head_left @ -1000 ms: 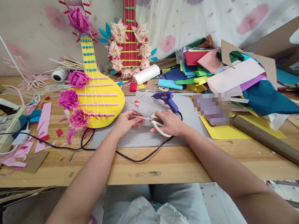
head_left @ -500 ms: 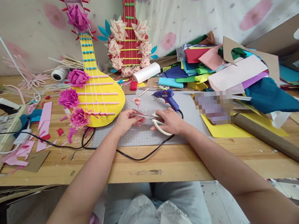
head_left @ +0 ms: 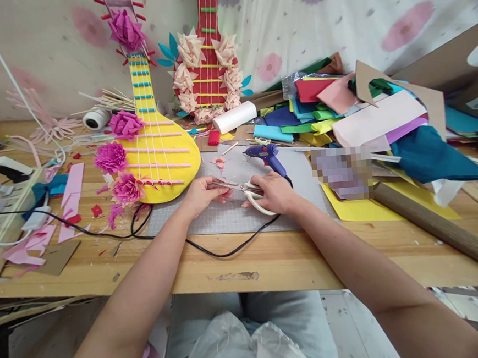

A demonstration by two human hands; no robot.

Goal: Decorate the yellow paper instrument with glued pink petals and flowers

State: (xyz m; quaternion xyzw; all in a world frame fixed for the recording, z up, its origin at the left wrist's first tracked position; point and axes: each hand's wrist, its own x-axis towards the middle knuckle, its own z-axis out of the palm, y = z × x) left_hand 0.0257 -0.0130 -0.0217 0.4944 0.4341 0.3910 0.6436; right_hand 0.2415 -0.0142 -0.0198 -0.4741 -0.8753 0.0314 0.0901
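My right hand (head_left: 276,192) grips a pair of scissors (head_left: 261,204) with cream handles, blades pointing left. Between the fingertips of my left hand (head_left: 203,196) is a small red piece (head_left: 226,192), mostly covered by fingers; it looks like paper. The scissor blades reach right up to these fingers. Beneath both hands lies a grey cutting mat (head_left: 172,224). Just beyond them on the mat are a small pink paper flower (head_left: 218,162) and a blue glue gun (head_left: 267,157), whose black cord (head_left: 228,255) loops along the table's front.
A yellow paper-covered lute (head_left: 172,167) with pink flowers leans at the left, a red one (head_left: 210,76) behind it. Coloured paper (head_left: 300,113) is heaped at the back right. A brown roll (head_left: 433,224) lies at the right, a power strip (head_left: 14,219) at the far left.
The scissor blades spread apart half a second ago and are closer together now. Both hands stay in nearly the same place, with small shifts of the left fingers.
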